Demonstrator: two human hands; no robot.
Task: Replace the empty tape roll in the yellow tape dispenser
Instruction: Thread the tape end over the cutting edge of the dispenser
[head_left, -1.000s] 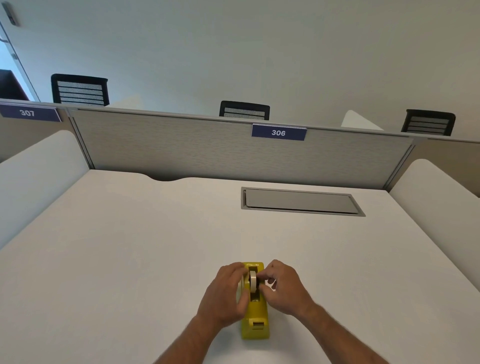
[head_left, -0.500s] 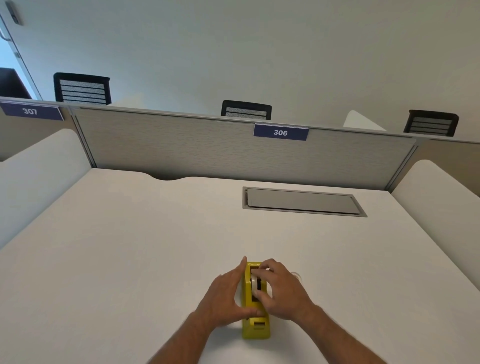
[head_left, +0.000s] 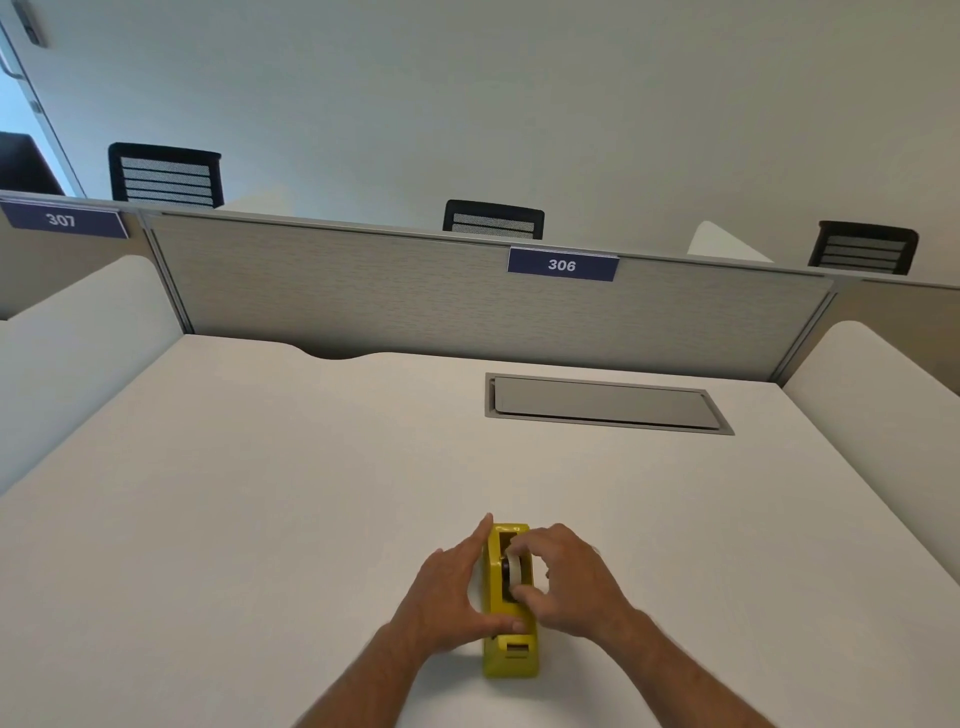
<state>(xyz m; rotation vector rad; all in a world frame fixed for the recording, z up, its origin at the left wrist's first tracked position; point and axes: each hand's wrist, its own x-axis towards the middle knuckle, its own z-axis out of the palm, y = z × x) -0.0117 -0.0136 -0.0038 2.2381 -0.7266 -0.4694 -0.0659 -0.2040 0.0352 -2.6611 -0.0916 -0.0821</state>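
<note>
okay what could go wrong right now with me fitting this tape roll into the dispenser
The roll sits partly in the dispenser slot, pinched by your right hand. It could seat crooked if pushed unevenly. Your left hand only braces one side, so the dispenser might slide on the smooth desk. Your left thumb lies across the body near the cutter end and could catch on it.

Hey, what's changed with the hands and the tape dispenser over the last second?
The left hand let go of the roll and flattened against the yellow dispenser's side, thumb across its top. The right hand moved over the roll, pinching it, and the roll sits lower in the slot. The dispenser stayed in place on the desk.
</note>
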